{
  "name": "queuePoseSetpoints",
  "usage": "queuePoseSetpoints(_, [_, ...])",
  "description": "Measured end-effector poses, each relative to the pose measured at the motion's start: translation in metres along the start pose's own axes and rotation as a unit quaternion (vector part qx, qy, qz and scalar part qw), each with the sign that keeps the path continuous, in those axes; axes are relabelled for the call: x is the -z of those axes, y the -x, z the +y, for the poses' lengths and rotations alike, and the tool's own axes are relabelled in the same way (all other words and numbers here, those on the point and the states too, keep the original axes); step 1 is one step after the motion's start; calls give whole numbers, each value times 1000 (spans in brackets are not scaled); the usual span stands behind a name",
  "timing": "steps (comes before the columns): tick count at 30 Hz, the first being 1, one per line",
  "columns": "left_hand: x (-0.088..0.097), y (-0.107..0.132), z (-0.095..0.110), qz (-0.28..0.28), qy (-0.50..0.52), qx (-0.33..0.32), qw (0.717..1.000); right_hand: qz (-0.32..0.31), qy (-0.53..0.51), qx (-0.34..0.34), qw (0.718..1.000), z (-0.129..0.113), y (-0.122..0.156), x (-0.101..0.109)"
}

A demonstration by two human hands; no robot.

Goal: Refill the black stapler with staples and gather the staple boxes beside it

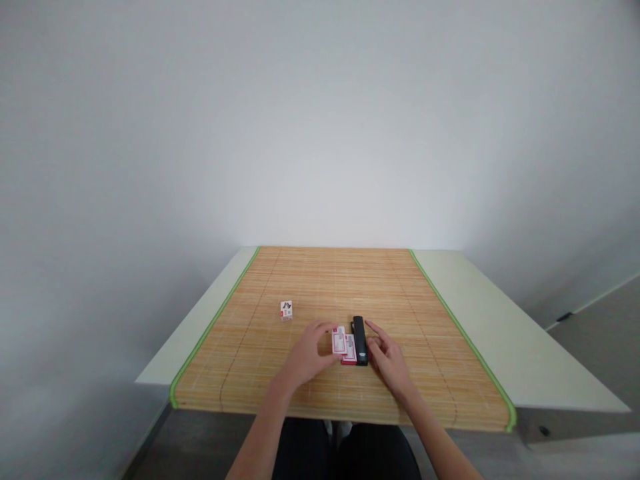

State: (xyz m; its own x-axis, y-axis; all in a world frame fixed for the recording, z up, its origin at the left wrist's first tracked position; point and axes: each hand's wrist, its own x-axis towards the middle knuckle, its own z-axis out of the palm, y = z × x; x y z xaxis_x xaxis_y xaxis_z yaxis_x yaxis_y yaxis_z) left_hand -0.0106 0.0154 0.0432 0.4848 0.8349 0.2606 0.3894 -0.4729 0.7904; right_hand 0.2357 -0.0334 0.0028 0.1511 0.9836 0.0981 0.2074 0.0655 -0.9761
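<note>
My left hand [309, 355] pinches a small stack of red-and-white cards [339, 341], held just above more such cards [350, 353] lying on the bamboo mat [430, 320]. A black oblong device [359, 340] lies right beside the cards. My right hand [387, 358] rests next to that device, fingers loosely spread and touching or nearly touching its right side.
A small white card box [287, 310] with a dark picture stands on the mat to the left. The green-edged mat covers a pale table [505, 333] set against a white wall. Grey floor shows at the right.
</note>
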Motion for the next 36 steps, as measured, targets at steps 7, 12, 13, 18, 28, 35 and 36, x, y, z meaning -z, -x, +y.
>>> queuePoseSetpoints(7, [-26,-9,5,-40,52,0,998,-4,54,29,998,8,-3,1])
queuePoseSetpoints(12, [-30,-6,-1,-25,77,7,997,-13,64,30,997,11,-2,2])
queuePoseSetpoints(13, [-31,-5,-3,-18,80,7,997,-15,64,30,997,11,-3,3])
queuePoseSetpoints(18, [-41,-1,-6,3,80,9,997,-9,59,28,998,12,-4,1])
queuePoseSetpoints(28, [13,9,-58,273,-93,84,954,31,-38,-25,998,0,1,-3])
queuePoseSetpoints(35, [79,-20,-109,296,-56,205,931,15,-3,5,1000,0,0,-3])
queuePoseSetpoints(36, [79,-28,-109,267,-34,211,940,17,14,13,1000,1,0,-3])
